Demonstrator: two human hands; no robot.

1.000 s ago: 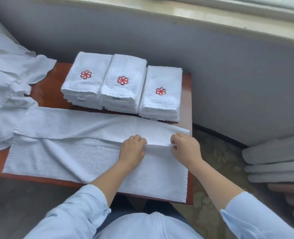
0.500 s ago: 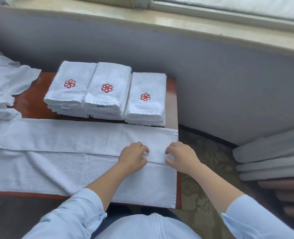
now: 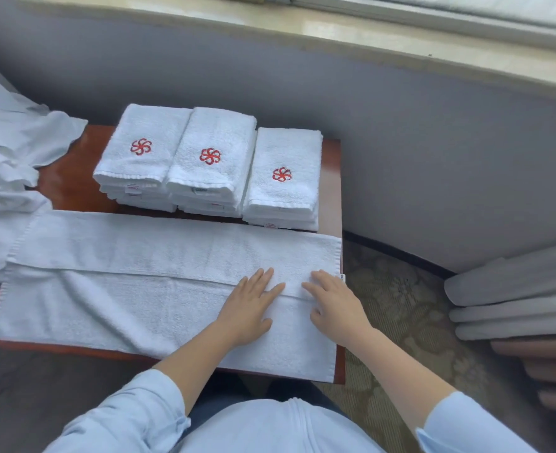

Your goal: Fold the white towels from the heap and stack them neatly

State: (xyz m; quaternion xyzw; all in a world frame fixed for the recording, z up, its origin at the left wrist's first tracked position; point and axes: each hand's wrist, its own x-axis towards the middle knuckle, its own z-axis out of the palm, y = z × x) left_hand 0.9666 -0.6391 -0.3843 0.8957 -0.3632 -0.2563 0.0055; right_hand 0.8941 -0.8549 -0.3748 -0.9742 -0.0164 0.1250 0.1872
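Towel (image 3: pixel 123 289) is spread lengthwise across the table (image 3: pixel 70 178), far edge already folded to the middle, with the heap (image 3: pixel 5 152) off to the left and three stacks (image 3: pixel 211 158) behind. Left hand (image 3: pixel 250 305) and right hand (image 3: pixel 335 305) lie flat, fingers straight, pressing the fold, gripping nothing. Next up, probably pinching the near edge to fold over.

No legible words anywhere. Each of the three stacks of folded white terry towels (image 3: pixel 219 129) bears a red embroidered pinwheel emblem (image 3: pixel 210 156) on top. The small white sewn tags (image 3: pixel 132 188) on their edges carry red print too small to read.
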